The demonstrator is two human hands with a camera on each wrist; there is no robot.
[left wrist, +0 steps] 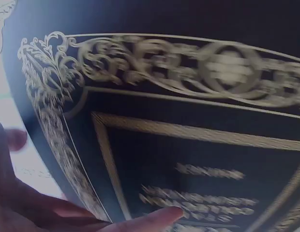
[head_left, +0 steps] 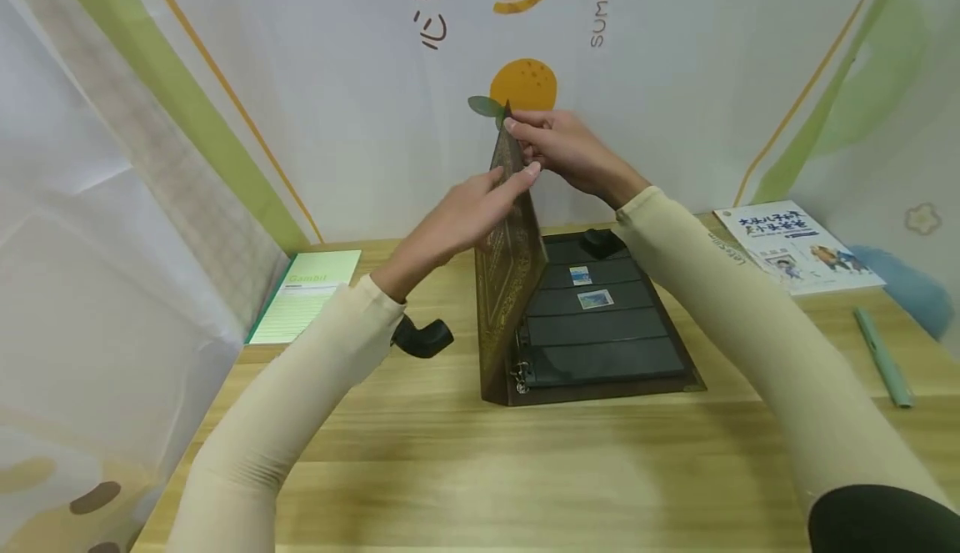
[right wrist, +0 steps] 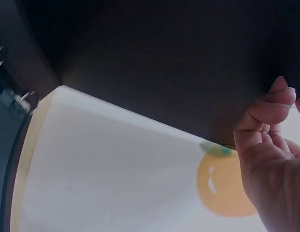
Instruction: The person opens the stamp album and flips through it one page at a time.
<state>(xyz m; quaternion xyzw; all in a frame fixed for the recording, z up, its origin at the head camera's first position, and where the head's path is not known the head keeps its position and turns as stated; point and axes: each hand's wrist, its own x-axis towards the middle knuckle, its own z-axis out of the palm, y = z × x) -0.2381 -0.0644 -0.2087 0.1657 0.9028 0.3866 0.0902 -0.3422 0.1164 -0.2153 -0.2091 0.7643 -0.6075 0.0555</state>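
From the head camera, your right hand (head_left: 562, 153) pinches the top corner of the album cover (head_left: 510, 261), fingers curled over its edge, and your left hand (head_left: 465, 215) lies against the cover's ornate outer face with its fingers straight and together, fingertips near the right hand's. The cover stands raised, nearly upright, hinged on the ring binder (head_left: 520, 376) at the left side of the stamp album (head_left: 600, 328), which lies open in the middle of the wooden table (head_left: 450, 470). Two stamps (head_left: 588, 288) sit in the strips of the dark page. A black wrist camera (head_left: 422, 338) hangs under your left forearm. A green notepad (head_left: 307, 303) lies to the left, a booklet (head_left: 798, 244) far right, and a pale green pen (head_left: 883, 357) in front of the booklet.

In the left wrist view, the gold scrollwork of the cover (left wrist: 179, 121) fills the frame, and your fingers (left wrist: 155, 218) lie flat along it.

In the right wrist view, your fingers (right wrist: 268, 108) are clamped on the cover's dark inner edge (right wrist: 155, 63), with the binder rings (right wrist: 14, 96) at the left.
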